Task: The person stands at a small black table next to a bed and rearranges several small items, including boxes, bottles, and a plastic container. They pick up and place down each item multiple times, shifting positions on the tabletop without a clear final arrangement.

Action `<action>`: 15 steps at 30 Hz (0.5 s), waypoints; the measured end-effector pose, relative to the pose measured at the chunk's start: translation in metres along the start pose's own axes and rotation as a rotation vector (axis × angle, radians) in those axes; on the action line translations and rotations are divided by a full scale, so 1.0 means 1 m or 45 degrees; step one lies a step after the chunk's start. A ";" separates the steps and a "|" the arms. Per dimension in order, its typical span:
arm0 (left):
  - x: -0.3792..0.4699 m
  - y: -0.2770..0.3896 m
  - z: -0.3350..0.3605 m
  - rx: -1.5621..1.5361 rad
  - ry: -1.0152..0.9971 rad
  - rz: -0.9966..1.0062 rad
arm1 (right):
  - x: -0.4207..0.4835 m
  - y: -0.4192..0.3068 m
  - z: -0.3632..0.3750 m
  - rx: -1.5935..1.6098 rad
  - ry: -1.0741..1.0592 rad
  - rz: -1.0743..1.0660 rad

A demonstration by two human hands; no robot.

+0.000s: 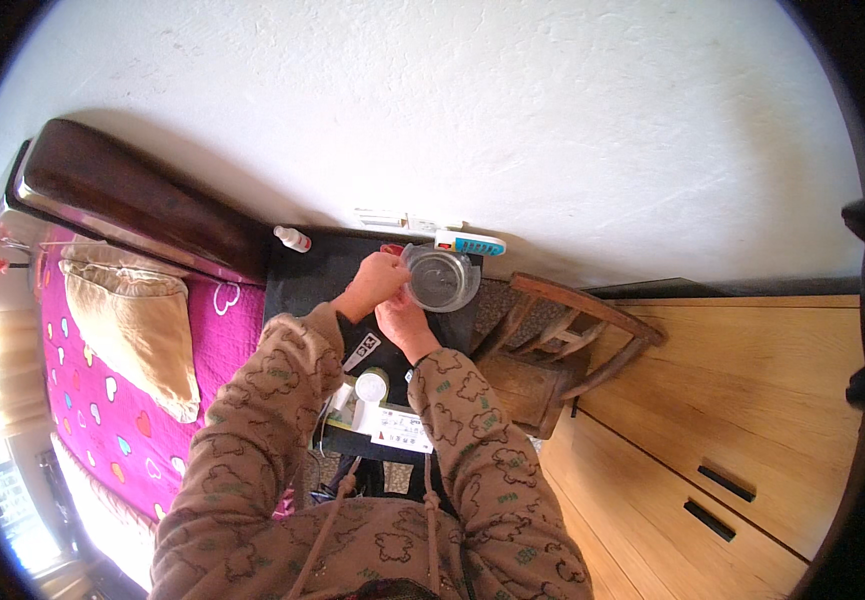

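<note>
On a black tabletop in front of me sits a clear round plastic container (438, 280), and its transparent rim looks loose or film-like. My left hand (377, 282) is bent over at the container's left side, fingers curled. Just below it, my right hand (405, 324) reaches up so that the fingertips of both hands meet at the container's edge. Whatever is between the fingers is hidden. A small red item (392, 249) shows just behind my left hand.
A white bottle (293, 239) and a white power strip (471, 243) stand by the wall. Nearer me are a white-lidded jar (371, 385) and a paper bearing writing (401, 429). A wooden chair (582, 315) is right; a bed with a pink cover (230, 330) is left.
</note>
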State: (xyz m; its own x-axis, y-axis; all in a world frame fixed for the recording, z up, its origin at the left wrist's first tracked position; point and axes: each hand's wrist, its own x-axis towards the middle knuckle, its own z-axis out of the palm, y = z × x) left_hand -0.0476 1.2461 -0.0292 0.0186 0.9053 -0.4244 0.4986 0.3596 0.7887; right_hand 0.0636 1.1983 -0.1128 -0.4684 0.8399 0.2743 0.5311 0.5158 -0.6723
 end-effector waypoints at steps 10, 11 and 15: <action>-0.019 -0.005 -0.010 -0.372 -0.073 -0.120 | -0.004 0.005 0.013 -0.027 -0.097 0.029; -0.020 -0.004 -0.009 -0.444 -0.081 -0.163 | -0.005 0.004 0.013 -0.037 -0.097 0.017; -0.023 0.001 -0.012 -0.442 -0.071 -0.171 | -0.004 -0.005 -0.005 -0.038 -0.129 -0.046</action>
State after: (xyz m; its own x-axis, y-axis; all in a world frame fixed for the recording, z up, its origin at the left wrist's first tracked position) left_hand -0.0579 1.2285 -0.0136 0.0246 0.8345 -0.5505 0.1763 0.5384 0.8241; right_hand 0.0660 1.1931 -0.1068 -0.5559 0.7999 0.2261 0.5325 0.5516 -0.6420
